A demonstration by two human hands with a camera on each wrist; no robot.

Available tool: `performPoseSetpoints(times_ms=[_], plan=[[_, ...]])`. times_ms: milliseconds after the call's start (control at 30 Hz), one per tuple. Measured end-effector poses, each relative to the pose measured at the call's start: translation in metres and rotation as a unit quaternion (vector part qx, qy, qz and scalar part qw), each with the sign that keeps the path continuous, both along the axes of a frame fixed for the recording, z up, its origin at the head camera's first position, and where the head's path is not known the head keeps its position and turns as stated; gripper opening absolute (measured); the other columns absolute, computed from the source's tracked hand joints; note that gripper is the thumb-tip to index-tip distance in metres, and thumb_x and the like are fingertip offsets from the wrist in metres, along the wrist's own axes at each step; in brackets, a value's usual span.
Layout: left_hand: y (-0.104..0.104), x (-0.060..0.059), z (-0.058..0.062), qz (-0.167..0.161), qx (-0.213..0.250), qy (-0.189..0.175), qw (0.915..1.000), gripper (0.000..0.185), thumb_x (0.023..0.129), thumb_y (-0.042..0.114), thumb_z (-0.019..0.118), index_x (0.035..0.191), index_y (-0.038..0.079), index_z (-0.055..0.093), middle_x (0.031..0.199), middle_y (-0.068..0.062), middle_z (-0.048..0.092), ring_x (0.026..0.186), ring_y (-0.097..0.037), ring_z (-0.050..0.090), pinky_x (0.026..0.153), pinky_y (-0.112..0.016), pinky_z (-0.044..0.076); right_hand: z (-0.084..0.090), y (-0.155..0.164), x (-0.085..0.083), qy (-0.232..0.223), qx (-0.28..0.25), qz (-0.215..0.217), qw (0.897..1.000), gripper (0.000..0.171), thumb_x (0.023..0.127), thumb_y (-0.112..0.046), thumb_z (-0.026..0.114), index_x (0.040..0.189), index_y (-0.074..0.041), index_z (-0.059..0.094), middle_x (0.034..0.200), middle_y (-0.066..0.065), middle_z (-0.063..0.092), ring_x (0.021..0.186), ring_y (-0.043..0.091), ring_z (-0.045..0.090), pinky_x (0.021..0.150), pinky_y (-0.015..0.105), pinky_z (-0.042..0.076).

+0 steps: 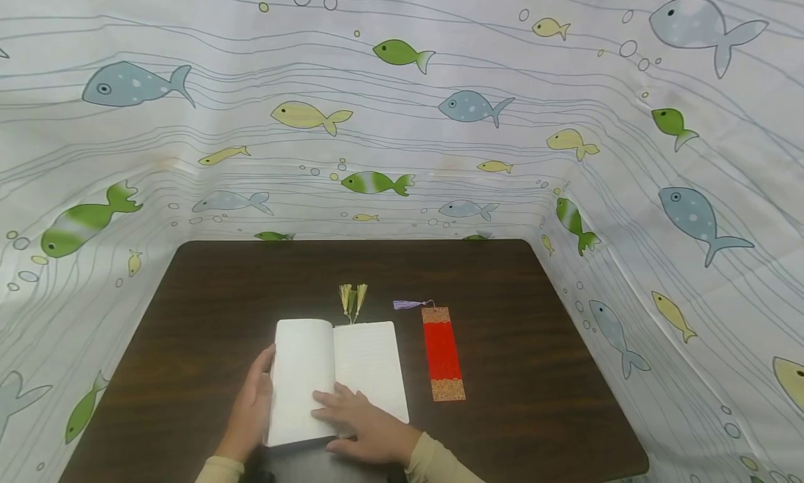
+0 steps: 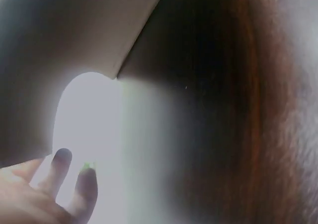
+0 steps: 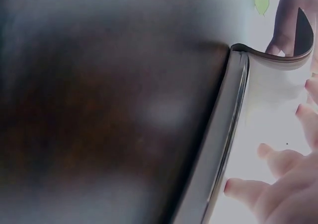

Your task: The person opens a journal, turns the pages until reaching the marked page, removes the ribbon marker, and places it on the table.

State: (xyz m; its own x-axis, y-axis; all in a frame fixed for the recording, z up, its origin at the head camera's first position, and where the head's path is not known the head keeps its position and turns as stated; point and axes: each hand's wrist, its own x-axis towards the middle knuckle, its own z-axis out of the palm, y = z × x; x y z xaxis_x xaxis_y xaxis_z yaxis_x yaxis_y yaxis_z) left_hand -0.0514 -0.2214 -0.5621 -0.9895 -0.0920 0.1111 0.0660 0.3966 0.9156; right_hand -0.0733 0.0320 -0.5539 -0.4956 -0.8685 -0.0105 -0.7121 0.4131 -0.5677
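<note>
Backdrop: a fish-print curtain [image 1: 402, 120] hangs around 3 sides of the counter, behind and to both sides of the book.
Counter: dark wood-grain counter [image 1: 534, 413]; the book lies on it near the front edge, a little left of centre.
Book: open book [image 1: 367, 361] with blank pale pages, lying flat; its left-hand leaves [image 1: 301, 378] stand lifted and curved, not pressed down.
Left hand: the left hand [image 1: 251, 406] holds the book's left outer edge, fingers curled round the lifted leaves.
Right hand: the right hand [image 1: 361, 420] lies on the book's lower middle, fingers straight and spread, pressing the page flat and holding nothing.
Red bookmark: red bookmark [image 1: 442, 354] with a purple tassel [image 1: 410, 304], just right of the book, not touching it.
Tassels: 2 yellow tassels [image 1: 353, 298] stick out past the book's top edge at the spine.
Risk: the lifted leaves could spring shut or crease if the left hand loosens; a sideways slide of the right hand could nudge the book into the red bookmark.
</note>
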Motion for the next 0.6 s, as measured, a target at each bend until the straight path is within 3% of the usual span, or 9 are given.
performPoseSetpoints(times_ms=[67,133,267,433,600], plan=[[0.0,0.0,-0.001,-0.006,-0.015,0.005,0.9999,0.056,0.109,0.024,0.044,0.16,0.009,0.024,0.162,-0.028,0.026,0.144,-0.057,0.024,0.105,-0.079,0.024,0.001,0.0,0.001,-0.002,0.005,-0.002,1.0,0.058,0.102,-0.035,0.061,0.156,-0.026,0.042,0.166,-0.013,0.023,0.154,0.026,0.021,0.115,0.059,0.033],[-0.001,-0.002,-0.005,-0.02,-0.064,0.027,0.9974,0.063,0.104,0.021,0.058,0.158,0.007,0.029,0.161,-0.029,0.026,0.142,-0.058,0.026,0.103,-0.079,0.025,0.002,0.0,0.0,0.005,0.011,-0.003,1.0,0.058,0.102,-0.036,0.06,0.156,-0.026,0.042,0.166,-0.014,0.023,0.154,0.026,0.022,0.116,0.058,0.034],[0.003,-0.003,-0.013,-0.022,-0.176,0.088,0.9803,0.061,0.091,0.015,0.076,0.145,0.003,0.05,0.157,-0.031,0.029,0.132,-0.061,0.035,0.094,-0.082,0.032,-0.001,0.003,-0.003,0.018,0.01,-0.006,1.0,0.058,0.103,-0.036,0.06,0.156,-0.024,0.042,0.166,-0.013,0.025,0.153,0.022,0.025,0.118,0.049,0.033],[0.005,-0.001,-0.014,-0.021,-0.193,0.092,0.9768,0.049,0.092,0.013,0.074,0.138,0.005,0.059,0.159,-0.03,0.027,0.131,-0.061,0.033,0.091,-0.083,0.032,-0.01,0.014,-0.014,0.052,0.015,-0.022,0.998,0.06,0.1,-0.034,0.065,0.154,-0.018,0.045,0.164,-0.002,0.034,0.15,0.024,0.033,0.118,0.042,0.033],[0.005,0.0,-0.013,-0.023,-0.196,0.08,0.9771,0.048,0.093,0.015,0.072,0.138,0.006,0.059,0.159,-0.029,0.026,0.132,-0.061,0.03,0.092,-0.083,0.031,-0.014,0.035,-0.027,0.1,0.099,-0.085,0.986,0.074,0.088,-0.038,0.079,0.152,-0.016,0.048,0.162,0.005,0.037,0.149,0.028,0.034,0.115,0.05,0.037]])
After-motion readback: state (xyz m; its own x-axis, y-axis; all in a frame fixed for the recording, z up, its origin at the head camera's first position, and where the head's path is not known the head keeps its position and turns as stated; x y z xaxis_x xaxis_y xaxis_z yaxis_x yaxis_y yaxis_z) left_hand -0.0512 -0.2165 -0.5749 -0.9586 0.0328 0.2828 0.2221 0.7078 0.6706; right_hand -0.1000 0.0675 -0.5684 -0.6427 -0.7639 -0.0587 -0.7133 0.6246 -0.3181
